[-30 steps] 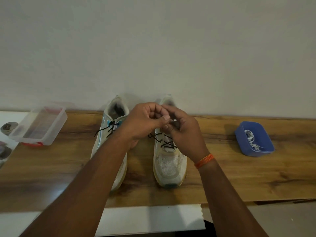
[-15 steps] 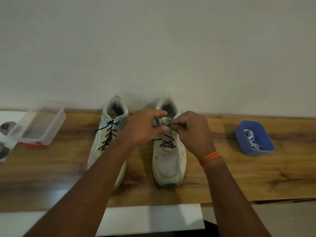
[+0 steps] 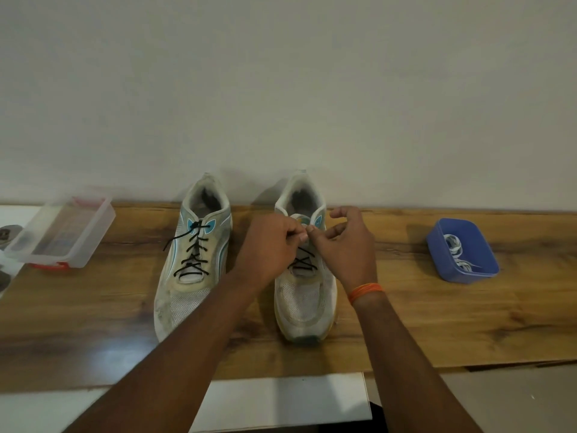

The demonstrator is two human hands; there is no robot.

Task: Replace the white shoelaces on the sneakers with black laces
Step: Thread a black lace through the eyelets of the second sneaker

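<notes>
On wood, right sneaker (image 3: 304,285) points toe-near; both hands' (image 3: 270,248) (image 3: 345,245) grips pinch its black lace (image 3: 303,260).

Both hands (image 3: 274,245) hide the top of the right sneaker's black lace (image 3: 304,264). The picture's left edge cuts off a round metal thing (image 3: 7,234).

Both hands (image 3: 307,245) pinching black lace (image 3: 302,262) atop right sneaker (image 3: 304,295); left sneaker (image 3: 193,260) laced.

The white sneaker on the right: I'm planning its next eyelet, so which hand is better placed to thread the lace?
Probably the right hand: it pinches at the white right sneaker tongue, fingertips pointing inward. The left hand crosses over from the other side.
</notes>
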